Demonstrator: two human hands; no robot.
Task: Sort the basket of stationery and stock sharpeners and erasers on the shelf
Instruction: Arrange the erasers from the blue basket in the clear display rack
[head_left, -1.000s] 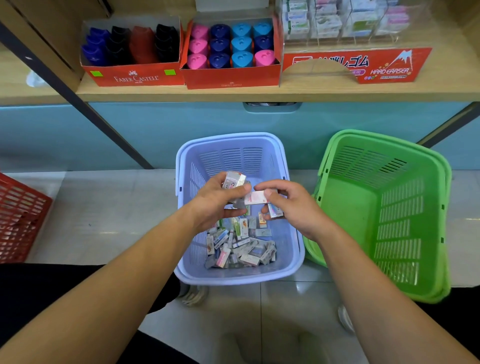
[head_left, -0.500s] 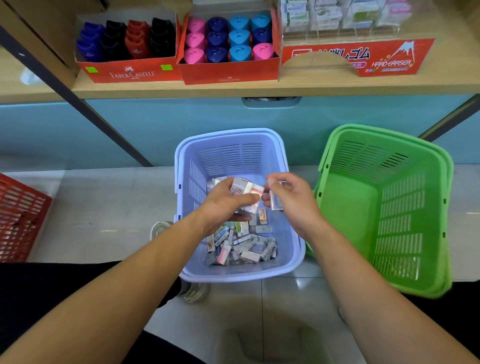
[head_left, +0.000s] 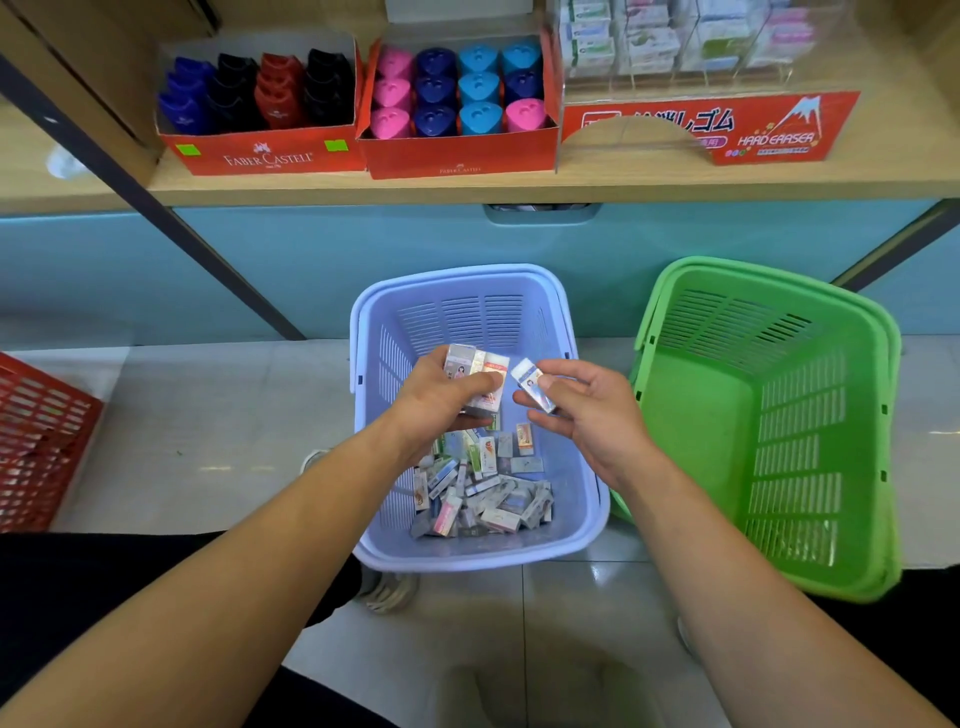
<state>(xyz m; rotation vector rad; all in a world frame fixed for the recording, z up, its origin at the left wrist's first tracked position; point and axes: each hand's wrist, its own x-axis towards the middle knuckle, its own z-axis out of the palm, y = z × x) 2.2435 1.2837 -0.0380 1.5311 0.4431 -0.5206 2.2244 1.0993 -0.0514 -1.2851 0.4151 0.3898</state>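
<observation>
Left hand (head_left: 434, 410) grips eraser stack (head_left: 475, 374); right hand (head_left: 592, 423) pinches single eraser (head_left: 527, 376). Shelf box (head_left: 260, 156) reads FABER CASTELL.

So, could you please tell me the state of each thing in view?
left hand: grips a stack of erasers.
right hand: pinches a single eraser.
blue basket: upright, loose erasers at bottom.
green basket: on the floor, nothing seen inside.
sharpener boxes: open-topped, stocked.

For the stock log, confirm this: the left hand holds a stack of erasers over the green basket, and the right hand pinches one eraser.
Wrong basket. The head view shows the left hand holding the stack of erasers over the lilac basket; the green basket stands to its right. The right hand does pinch one eraser.
</observation>
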